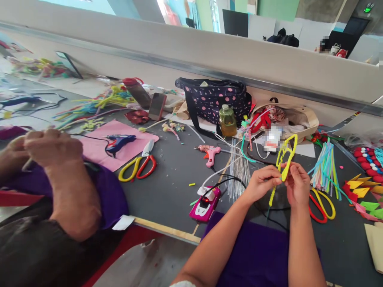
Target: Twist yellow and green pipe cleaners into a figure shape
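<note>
My left hand [262, 182] and my right hand [297, 184] are both closed on a yellow pipe cleaner [286, 156] bent into loops, held above the dark table [176, 171]. Its looped top rises above my fingers and a straight tail hangs below my left hand. A purple cloth [254, 255] lies under my forearms. Red-and-yellow scissors [321, 204] lie just right of my right hand. A bundle of coloured pipe cleaners [324, 169] lies beyond them.
A co-worker's arm and hands [56, 159] work on purple cloth at left. On the table lie a pink glue gun [211, 153], a blue glue gun [118, 141], a second pair of scissors [140, 165], thin wires [239, 171], a pink car-shaped box [206, 204], a dotted bag [215, 99], a bottle [227, 119].
</note>
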A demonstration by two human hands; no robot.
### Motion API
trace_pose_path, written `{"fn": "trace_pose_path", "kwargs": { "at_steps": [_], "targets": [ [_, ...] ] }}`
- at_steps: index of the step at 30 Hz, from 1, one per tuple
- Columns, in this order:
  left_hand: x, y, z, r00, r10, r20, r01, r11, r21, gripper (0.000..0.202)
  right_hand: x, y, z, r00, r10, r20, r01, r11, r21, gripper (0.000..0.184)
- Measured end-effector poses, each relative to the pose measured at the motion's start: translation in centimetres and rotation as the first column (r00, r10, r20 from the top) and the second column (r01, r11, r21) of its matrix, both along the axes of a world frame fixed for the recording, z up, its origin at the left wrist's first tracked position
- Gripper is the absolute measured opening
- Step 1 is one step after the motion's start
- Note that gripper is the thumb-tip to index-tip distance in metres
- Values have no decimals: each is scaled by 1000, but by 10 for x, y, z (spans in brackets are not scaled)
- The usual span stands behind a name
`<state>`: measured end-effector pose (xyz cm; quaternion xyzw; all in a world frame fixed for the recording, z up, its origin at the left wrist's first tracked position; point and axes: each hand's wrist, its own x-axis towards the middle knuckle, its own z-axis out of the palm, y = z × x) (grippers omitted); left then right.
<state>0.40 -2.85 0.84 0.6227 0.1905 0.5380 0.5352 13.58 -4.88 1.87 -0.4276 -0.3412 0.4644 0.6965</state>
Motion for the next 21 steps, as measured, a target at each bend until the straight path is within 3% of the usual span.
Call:
{"fn": "trace_pose_path", "kwargs": {
  "at_steps": [6, 11, 17, 21],
  "targets": [
    [-1, -1, -4, 985, -154, 82, 168, 965, -200, 22, 1, -3, 6, 984, 112, -138, -112, 994, 7, 27],
    [2, -3, -4, 972, -222, 80, 235, 945, -227, 23, 1, -7, 12, 966, 154, -207, -147, 988, 49, 21],
    [3, -4, -3, 975, -208, 73, 219, 948, -230, 23, 0, -9, 14, 973, 91, -210, -66, 990, 125, 16],
    [3, -4, -3, 976, -205, 79, 218, 939, -264, 24, 0, -9, 15, 983, 77, -165, -52, 987, 152, 33]
  ]
}}
